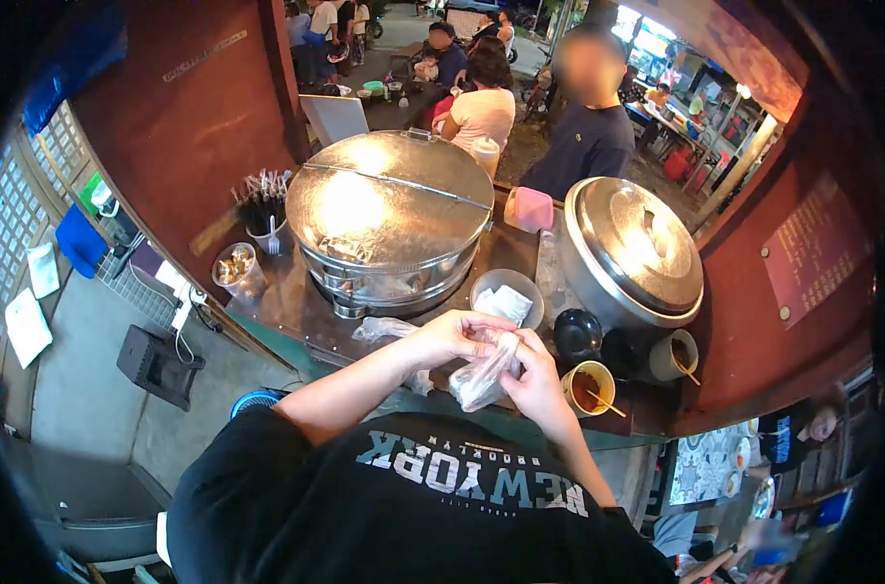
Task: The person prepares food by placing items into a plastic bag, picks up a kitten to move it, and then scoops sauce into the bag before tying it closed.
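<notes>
My left hand (454,336) pinches the gathered top of a small clear plastic bag (477,385). My right hand (540,383) closes on the same bag from the other side, fingertips meeting those of the left. The bag hangs between both hands at the counter's near edge; what is inside cannot be made out. Just beyond them sits a clear bowl (481,288) with white paper or plastic pieces in it. Another crumpled plastic bag (382,329) lies left of my hands. To the right stands a yellow cup (585,397) of brown sauce with a stick or handle in it.
A large round metal steamer (389,200) and a big lidded pot (642,248) fill the counter's back. Black bowls (578,333), a pink-lidded container (532,208), a cup of sticks (267,229) and a clear cup (238,268) stand around. A person (587,136) faces the counter.
</notes>
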`<act>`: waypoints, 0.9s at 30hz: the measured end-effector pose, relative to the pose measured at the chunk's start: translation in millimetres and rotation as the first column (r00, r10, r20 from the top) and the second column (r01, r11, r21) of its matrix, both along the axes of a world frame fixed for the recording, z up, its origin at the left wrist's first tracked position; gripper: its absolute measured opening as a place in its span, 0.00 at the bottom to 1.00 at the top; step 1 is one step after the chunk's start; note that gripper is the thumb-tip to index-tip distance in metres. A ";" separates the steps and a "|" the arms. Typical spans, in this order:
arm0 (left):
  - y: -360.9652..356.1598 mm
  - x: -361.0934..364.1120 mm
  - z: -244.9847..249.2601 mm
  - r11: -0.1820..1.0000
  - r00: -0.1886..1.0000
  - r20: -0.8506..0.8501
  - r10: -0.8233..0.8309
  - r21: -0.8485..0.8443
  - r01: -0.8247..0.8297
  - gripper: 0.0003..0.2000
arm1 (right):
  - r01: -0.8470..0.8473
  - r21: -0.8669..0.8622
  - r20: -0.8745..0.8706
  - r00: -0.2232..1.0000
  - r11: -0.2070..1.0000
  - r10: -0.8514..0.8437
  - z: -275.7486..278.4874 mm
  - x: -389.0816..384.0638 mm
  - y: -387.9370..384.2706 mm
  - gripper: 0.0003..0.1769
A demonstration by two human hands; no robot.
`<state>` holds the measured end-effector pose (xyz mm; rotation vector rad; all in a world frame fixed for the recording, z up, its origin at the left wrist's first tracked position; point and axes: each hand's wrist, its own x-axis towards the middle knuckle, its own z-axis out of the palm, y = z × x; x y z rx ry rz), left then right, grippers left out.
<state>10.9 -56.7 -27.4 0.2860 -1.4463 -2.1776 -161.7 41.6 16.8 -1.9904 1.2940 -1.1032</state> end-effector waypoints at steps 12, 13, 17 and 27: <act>-0.4 4.2 -13.6 0.958 0.921 0.274 0.278 -0.144 -0.246 0.10 | 0.335 -0.074 -0.027 0.941 0.939 -0.337 -11.1 12.9 -2.3 0.14; 1.5 5.7 -16.0 0.960 0.927 0.255 0.277 -0.109 -0.257 0.09 | 0.339 -0.001 0.015 0.941 0.941 -0.338 -20.3 12.7 -5.7 0.13; 0.9 12.9 -12.5 0.965 0.943 0.207 0.261 -0.037 -0.259 0.09 | 0.263 0.142 0.228 0.929 0.954 -0.290 -22.4 24.9 -11.6 0.12; 15.6 4.1 -8.4 0.929 0.914 0.177 0.366 -0.006 -0.371 0.11 | 0.336 0.020 0.266 0.906 0.942 -0.329 -14.2 42.6 3.2 0.08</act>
